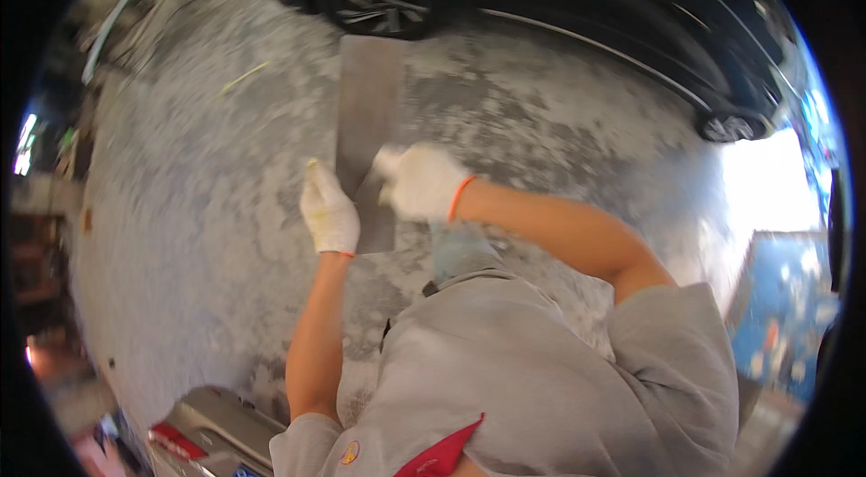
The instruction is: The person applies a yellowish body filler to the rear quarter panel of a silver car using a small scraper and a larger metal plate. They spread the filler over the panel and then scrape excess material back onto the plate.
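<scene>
A long, flat, grey-brown rectangular sheet [368,98] is held upright in front of my body, its far end reaching toward the black car. My left hand [330,211], in a white knit glove with an orange cuff, grips the sheet's left edge near its lower part. My right hand [424,181], gloved the same way, is closed at the right edge opposite and is smeared by motion. Between the hands a slanting line crosses the sheet, with a darker area below it; whether this is a fold or a tear I cannot tell.
A black car [577,17] stands across the far side, its wheel [381,4] just beyond the sheet. A beige car [212,432] with a red tail light is at the lower left. Stained concrete floor [198,233] lies around me. At the right is a blue panel [780,305].
</scene>
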{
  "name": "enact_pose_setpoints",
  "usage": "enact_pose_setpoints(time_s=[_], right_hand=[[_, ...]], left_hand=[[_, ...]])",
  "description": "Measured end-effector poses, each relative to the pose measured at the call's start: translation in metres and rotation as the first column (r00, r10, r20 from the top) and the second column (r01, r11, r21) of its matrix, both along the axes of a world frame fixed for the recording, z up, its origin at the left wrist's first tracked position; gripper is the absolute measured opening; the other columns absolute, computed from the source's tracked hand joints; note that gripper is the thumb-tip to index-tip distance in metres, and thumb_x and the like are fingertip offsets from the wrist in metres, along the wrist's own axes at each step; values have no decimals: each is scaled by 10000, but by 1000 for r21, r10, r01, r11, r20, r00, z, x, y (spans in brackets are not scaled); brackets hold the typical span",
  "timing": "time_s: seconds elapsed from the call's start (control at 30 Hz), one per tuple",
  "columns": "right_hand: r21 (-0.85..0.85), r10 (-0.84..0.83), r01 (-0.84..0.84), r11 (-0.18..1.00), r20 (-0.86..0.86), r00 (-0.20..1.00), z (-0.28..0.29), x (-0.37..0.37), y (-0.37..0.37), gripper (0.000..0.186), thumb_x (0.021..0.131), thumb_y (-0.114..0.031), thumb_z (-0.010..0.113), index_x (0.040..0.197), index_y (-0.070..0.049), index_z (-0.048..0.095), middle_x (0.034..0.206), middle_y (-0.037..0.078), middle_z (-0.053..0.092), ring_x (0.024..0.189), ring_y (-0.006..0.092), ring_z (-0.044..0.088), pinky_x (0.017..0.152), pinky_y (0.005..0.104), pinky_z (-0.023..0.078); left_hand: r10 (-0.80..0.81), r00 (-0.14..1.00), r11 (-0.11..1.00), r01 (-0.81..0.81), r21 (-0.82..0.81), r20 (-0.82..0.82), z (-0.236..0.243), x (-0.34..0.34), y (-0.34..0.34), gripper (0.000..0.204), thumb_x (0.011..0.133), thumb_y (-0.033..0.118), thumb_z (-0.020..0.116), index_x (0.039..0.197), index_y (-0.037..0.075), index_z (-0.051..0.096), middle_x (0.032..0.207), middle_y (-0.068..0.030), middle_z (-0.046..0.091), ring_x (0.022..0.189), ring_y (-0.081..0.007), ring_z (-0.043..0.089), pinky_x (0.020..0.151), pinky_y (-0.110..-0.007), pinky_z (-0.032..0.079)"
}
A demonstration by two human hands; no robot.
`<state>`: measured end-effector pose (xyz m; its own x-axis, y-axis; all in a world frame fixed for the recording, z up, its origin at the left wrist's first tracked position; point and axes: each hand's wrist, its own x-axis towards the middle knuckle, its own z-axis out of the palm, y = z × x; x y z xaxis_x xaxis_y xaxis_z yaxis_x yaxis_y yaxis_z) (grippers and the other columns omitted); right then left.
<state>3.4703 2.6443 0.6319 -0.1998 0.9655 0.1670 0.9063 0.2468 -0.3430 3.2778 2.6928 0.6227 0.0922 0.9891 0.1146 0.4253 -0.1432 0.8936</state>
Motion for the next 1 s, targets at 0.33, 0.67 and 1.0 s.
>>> enact_pose_setpoints(time_s=[0.33,0.67,1.0], right_hand=[[-118,-56,3,993,-442,895,85,9,269,417,892,-381,729,943,18,619,793,248,691,777,378,719,734,452,575],[-243,158,-187,952,-133,978,79,-72,434,251,901,-241,708,1022,-23,682,1101,277,723,950,397,732,813,470,604],[-102,224,-275,956,-352,909,-28,-153,607,469,907,-416,730,1208,-59,683,1048,251,734,985,375,731,865,463,568]], left_hand=[[282,937,953,-298,-49,-207,50,-17,177,521,1067,455,583,1156,-33,738,785,-191,715,735,-288,691,737,-397,533],[441,896,898,-440,17,-56,21,-85,338,432,1043,354,652,977,-62,750,728,-190,692,655,-228,636,665,-391,507],[618,768,786,-602,-139,167,40,-163,660,559,1046,443,611,806,-60,661,661,-167,585,659,-212,528,686,-403,466]])
